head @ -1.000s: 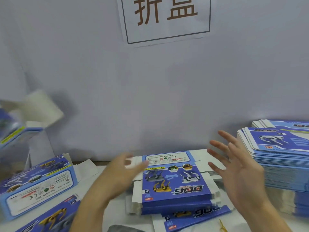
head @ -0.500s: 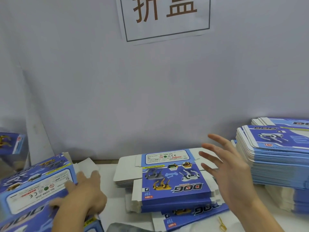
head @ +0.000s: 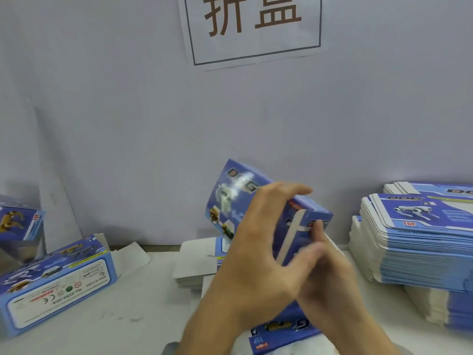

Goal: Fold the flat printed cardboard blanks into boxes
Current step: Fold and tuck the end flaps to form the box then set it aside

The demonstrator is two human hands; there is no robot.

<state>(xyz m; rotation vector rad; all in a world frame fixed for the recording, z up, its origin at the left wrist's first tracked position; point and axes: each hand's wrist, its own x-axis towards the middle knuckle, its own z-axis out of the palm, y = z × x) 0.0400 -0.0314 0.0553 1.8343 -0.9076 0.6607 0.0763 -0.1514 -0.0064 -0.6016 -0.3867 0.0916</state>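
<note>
Your left hand and right hand both hold one blue box blank up above the surface. Each grip is curled around it, and your fingers are wrapped on its sides. A tall stack of flat blanks sits to the right of your grip. A folded box lies to the left.

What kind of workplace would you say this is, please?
Probably a packaging workstation: a tall stack of flat printed blanks at right, a folded box at left, and a wall sign above the table.
</note>
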